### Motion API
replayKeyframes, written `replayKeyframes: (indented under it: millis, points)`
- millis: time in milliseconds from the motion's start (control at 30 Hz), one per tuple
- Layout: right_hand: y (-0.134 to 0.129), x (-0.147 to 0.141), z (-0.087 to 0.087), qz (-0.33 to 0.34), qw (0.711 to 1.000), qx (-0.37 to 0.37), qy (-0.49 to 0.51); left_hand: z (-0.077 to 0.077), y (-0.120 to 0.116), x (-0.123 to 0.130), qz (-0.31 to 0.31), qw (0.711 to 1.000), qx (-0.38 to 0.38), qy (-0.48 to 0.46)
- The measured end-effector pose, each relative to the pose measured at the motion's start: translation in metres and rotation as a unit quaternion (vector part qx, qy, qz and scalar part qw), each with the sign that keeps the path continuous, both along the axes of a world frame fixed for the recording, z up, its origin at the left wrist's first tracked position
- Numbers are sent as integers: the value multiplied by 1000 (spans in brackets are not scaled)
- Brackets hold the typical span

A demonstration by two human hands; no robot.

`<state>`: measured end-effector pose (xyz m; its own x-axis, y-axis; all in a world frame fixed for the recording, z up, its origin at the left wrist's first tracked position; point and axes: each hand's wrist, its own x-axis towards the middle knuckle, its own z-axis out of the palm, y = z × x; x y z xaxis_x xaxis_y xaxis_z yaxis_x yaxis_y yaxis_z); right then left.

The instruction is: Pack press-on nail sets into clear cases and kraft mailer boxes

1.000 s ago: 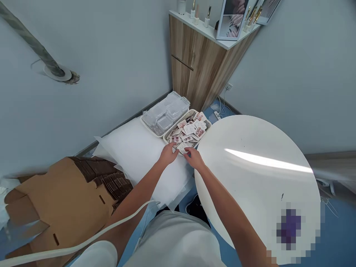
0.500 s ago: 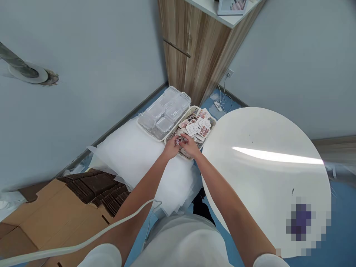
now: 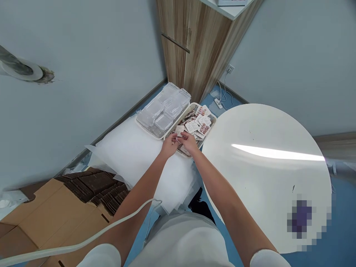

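My left hand (image 3: 169,147) and my right hand (image 3: 189,144) meet over the near end of a white basket (image 3: 213,119). Their fingertips close together around a small white-and-pink piece (image 3: 177,139), mostly hidden by the fingers. Just beyond the fingertips is a small white card (image 3: 179,130) with print on it; whether the fingers touch it I cannot tell. Several more cards fill the basket, some printed with text, others bearing reddish press-on nails (image 3: 204,128).
Clear plastic boxes (image 3: 164,121) fill another basket alongside. White sheets (image 3: 125,148) lie below it. A round white table (image 3: 267,178) stands at right, a cardboard box (image 3: 55,215) at lower left. A cable (image 3: 83,243) crosses my left arm. A wood-grain cabinet (image 3: 200,44) stands behind.
My hands stay together over the basket, with fingers shifted around the small piece. The printed white card now shows beyond the fingertips. The view has tilted slightly.
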<state>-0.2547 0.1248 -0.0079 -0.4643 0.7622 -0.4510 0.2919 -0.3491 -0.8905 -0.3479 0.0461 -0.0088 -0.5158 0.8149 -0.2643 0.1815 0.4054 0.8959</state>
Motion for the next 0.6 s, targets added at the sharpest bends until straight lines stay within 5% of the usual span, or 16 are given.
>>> replayKeyframes:
  millis: [200, 367, 600]
  points:
    - [-7, 28, 16, -53, 994, -83, 56, 4, -6, 15, 77, 996, 28, 30]
    - [-12, 69, 40, -31, 982, -148, 111, 15, -6, 34, 100, 994, 43, 15]
    - [-24, 174, 78, 78, 987, -101, 102, 60, -26, 84, -39, 983, 51, -173]
